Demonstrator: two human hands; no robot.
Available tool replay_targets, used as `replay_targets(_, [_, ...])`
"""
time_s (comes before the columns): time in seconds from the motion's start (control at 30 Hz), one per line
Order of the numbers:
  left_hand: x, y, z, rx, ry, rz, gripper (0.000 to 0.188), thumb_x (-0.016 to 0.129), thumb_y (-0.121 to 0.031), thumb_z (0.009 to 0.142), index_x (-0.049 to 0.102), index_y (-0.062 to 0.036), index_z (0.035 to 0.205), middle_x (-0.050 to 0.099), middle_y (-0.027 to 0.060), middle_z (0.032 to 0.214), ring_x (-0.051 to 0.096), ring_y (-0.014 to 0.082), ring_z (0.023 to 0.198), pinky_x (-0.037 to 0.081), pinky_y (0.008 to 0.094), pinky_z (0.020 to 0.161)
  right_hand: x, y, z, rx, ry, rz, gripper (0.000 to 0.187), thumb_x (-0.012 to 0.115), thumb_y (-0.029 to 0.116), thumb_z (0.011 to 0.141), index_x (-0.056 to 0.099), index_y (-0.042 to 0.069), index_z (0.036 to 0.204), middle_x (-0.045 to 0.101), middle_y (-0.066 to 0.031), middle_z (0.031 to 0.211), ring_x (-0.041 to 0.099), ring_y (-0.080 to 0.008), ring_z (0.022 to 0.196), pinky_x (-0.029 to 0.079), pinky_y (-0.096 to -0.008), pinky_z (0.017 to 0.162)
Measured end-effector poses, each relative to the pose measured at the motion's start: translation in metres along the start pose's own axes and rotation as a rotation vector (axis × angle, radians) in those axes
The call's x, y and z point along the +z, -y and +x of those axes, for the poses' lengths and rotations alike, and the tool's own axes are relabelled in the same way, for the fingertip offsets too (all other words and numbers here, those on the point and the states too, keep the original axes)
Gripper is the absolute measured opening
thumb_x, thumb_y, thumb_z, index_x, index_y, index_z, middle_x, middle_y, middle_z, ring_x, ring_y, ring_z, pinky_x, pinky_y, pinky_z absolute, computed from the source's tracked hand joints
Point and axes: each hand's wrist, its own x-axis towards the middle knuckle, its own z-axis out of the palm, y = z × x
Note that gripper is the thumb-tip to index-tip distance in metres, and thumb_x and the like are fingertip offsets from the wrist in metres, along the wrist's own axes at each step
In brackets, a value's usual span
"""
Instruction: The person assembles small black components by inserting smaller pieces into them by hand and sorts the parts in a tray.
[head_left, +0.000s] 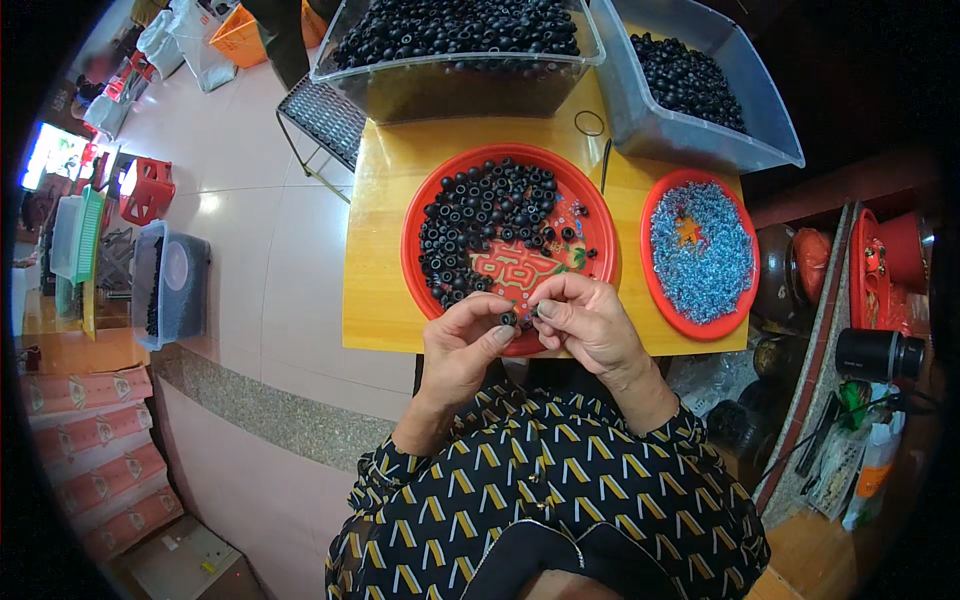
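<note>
Bead [508,319], black and round, is being pinched at six o'clock over the red tray [575,178] by nearly closed fingers [472,311] of the left hand [458,350], while at five o'clock fingers of the right hand [597,330] are being held together, whether around anything being impossible to tell.

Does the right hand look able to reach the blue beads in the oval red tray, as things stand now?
Probably yes: the blue beads lie uncovered in the oval red tray, and between them and the right hand seem to lie only yellow tabletop and low red rims.
</note>
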Motion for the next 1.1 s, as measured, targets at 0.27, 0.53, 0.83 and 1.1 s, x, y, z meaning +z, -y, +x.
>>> replay_targets(0.27, [-0.002, 0.002, 0.001, 0.014, 0.045, -0.004, 0.022, 0.058, 0.004, 0.078, 0.055, 0.004, 0.1, 0.052, 0.0065, 0.097, 0.055, 0.0129, 0.088, 0.046, 0.024, 0.077, 0.004, -0.001, -0.001, 0.004, -0.067, -0.043, 0.01, 0.057, 0.004, 0.082, 0.056, -0.002, 0.089, 0.056, -0.0058, 0.069, 0.055, -0.0106, 0.059, 0.044, -0.0193, 0.049])
replay_targets(0.53, [-0.002, 0.003, 0.002, 0.062, 0.025, 0.147, 0.02, 0.06, 0.005, 0.076, 0.058, 0.0037, 0.096, 0.052, 0.0075, 0.097, 0.052, 0.0133, 0.089, 0.043, 0.0243, 0.078, 0.01, -0.001, -0.003, 0.042, -0.04, -0.006, 0.01, 0.06, 0.008, 0.081, 0.056, 0.001, 0.085, 0.056, -0.0024, 0.07, 0.053, -0.0068, 0.057, 0.043, -0.017, 0.048])
replay_targets(0.83, [0.0, -0.002, 0.001, 0.088, 0.03, 0.21, 0.019, 0.061, 0.005, 0.074, 0.058, 0.0046, 0.093, 0.051, 0.0089, 0.093, 0.052, 0.0159, 0.087, 0.043, 0.0249, 0.077, 0.008, -0.005, -0.002, 0.057, -0.014, -0.012, 0.011, 0.062, 0.009, 0.08, 0.055, 0.001, 0.085, 0.056, -0.0021, 0.071, 0.053, -0.0065, 0.057, 0.042, -0.0165, 0.046])
replay_targets(1.1, [-0.002, -0.012, 0.003, 0.168, 0.172, 0.408, 0.019, 0.059, 0.004, 0.073, 0.059, 0.0035, 0.093, 0.051, 0.0084, 0.089, 0.051, 0.0151, 0.083, 0.042, 0.0244, 0.072, 0.005, -0.002, -0.003, 0.119, 0.059, 0.0, 0.013, 0.062, 0.011, 0.08, 0.056, 0.001, 0.085, 0.056, -0.0022, 0.071, 0.053, -0.0069, 0.057, 0.043, -0.0174, 0.047])
